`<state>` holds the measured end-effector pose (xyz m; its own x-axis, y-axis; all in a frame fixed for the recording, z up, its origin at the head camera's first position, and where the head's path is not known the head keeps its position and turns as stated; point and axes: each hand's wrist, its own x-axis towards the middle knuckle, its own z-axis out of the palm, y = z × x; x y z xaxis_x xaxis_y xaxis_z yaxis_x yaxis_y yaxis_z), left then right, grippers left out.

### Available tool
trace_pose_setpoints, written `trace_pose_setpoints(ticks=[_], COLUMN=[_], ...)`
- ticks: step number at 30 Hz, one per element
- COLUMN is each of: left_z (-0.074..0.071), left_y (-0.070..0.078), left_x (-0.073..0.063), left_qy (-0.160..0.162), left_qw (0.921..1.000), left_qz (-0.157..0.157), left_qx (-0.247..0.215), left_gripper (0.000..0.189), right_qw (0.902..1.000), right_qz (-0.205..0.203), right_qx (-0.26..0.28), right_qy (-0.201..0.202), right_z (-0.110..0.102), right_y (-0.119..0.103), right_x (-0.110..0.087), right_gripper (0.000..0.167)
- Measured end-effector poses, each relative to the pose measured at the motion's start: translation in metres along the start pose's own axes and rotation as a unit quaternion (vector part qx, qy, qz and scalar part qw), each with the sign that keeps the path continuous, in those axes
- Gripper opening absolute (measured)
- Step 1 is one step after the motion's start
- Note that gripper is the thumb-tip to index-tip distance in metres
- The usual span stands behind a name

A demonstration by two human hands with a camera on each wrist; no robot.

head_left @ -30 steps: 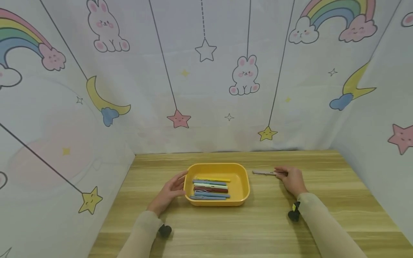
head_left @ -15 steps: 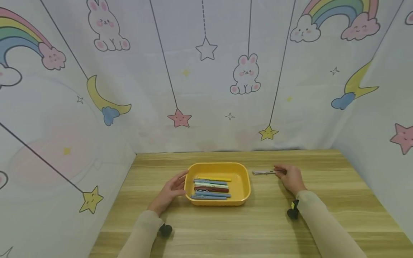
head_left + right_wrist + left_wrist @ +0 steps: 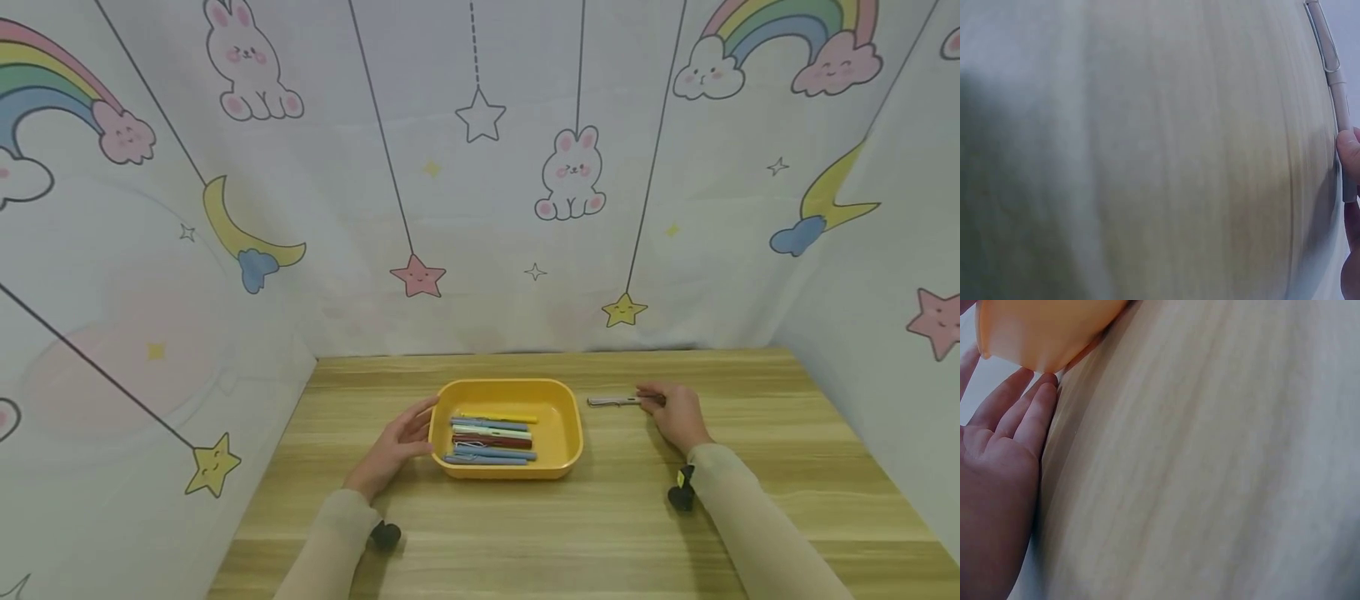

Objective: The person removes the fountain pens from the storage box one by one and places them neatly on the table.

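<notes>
Pale pinkish-grey, with a wire clip, a pen (image 3: 613, 402) lies lengthwise just right of the yellow tray (image 3: 507, 472). My right hand (image 3: 681, 419) pinches its right end between thumb and fingers. In the right wrist view the clip of this pen (image 3: 1339, 103) points away from the hand, and the thumb (image 3: 1349, 151) lies against the barrel. My left hand (image 3: 386, 448) rests at the tray's left end, fingers and thumb spread along it. Seen from the left wrist, nearly straight fingers (image 3: 1036, 415) touch the outer wall of the tray (image 3: 1054, 331).
Several pens lie side by side in the tray: a yellow pen (image 3: 517, 418), a light green pen (image 3: 502, 433), a dark red pen (image 3: 495, 442) and blue ones. The wooden table (image 3: 525, 542) ends at a printed curtain (image 3: 495, 325) behind and at both sides.
</notes>
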<state>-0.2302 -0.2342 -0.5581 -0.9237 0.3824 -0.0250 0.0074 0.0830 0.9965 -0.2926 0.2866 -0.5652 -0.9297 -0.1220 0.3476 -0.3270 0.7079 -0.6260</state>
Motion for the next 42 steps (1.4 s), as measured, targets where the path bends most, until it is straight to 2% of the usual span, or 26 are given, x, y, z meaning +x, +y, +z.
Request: trace_pose_setpoints(ticks=[17,22,27,35,42], left_z=[0.001,0.001,0.002,0.002,0.001], left_y=[-0.002,-0.001,0.0,0.0,0.0], left_x=[0.001,0.0,0.0,0.002,0.0], left_qy=[0.006,0.004,0.013,0.021,0.015], left_qw=[0.9999,1.0,0.9999,0.9997,0.9999], left_qz=[-0.001,0.005,0.003,-0.006,-0.001], left_qx=[-0.008,-0.002,0.007,0.008,0.005], left_gripper=[0.076,0.077,0.076,0.075,0.076], right_qw=[0.9998,0.9988,0.996,0.9934,0.9851], right_qz=[0.014,0.033,0.045,0.042,0.033], right_qx=[0.0,0.029,0.072,0.101,0.16], right_qy=[-0.011,-0.021,-0.029,-0.036,-0.055], right_z=[-0.008,-0.005,0.001,0.008,0.019], right_y=[-0.007,-0.015,-0.033,-0.074,-0.1], right_x=[0.0,0.003,0.008,0.018,0.023], right_gripper=[0.035,0.039,0.043,0.045,0.048])
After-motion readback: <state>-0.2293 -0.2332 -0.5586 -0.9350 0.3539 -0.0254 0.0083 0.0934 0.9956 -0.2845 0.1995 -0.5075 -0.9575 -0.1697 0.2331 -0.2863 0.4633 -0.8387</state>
